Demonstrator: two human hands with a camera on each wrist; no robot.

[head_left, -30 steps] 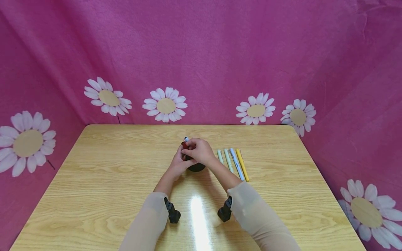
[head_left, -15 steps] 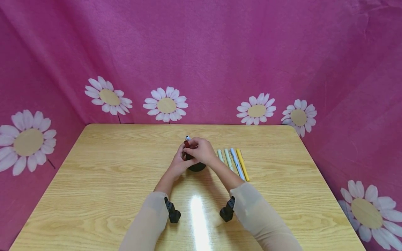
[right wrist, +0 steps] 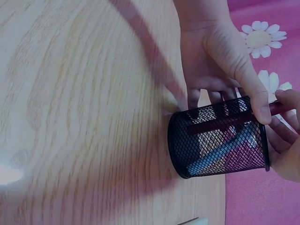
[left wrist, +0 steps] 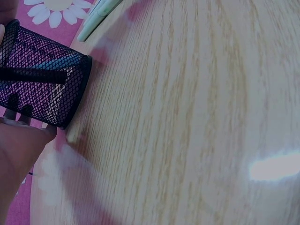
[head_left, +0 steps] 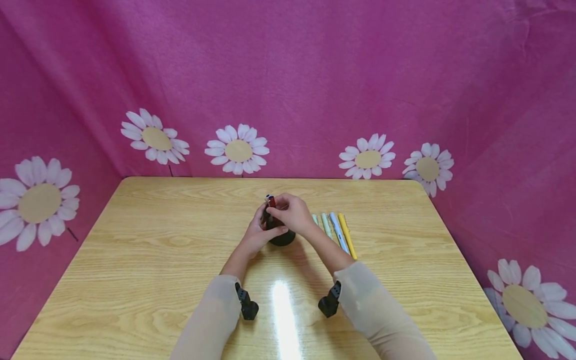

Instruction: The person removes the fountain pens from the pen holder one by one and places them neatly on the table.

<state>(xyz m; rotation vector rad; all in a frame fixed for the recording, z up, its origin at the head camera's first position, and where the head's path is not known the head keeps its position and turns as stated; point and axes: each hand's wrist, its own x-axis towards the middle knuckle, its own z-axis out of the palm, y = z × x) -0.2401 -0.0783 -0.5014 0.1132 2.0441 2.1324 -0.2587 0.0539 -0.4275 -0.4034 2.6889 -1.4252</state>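
Observation:
A black mesh pen holder (head_left: 282,240) stands on the table, held by my left hand (head_left: 257,234) with the fingers and thumb round its side. My right hand (head_left: 294,215) is above the rim and pinches a dark red pen (head_left: 272,202) near its upper end. Through the mesh in the right wrist view, the red pen's lower part (right wrist: 211,125) is inside the holder, beside a light blue pen (right wrist: 218,155) that leans at a slant. In the left wrist view the holder (left wrist: 47,93) rests against my left hand (left wrist: 21,150).
Right of the holder, several pens lie side by side: light green pens (head_left: 326,224), a light blue pen (head_left: 339,232) and a yellow pen (head_left: 347,236). The wooden table (head_left: 157,240) ends at a pink curtain (head_left: 297,90) with daisies.
My right hand has shifted slightly right and the red pen's top has moved right with it, now in front of the light blue pen's end. My left hand stays on the holder.

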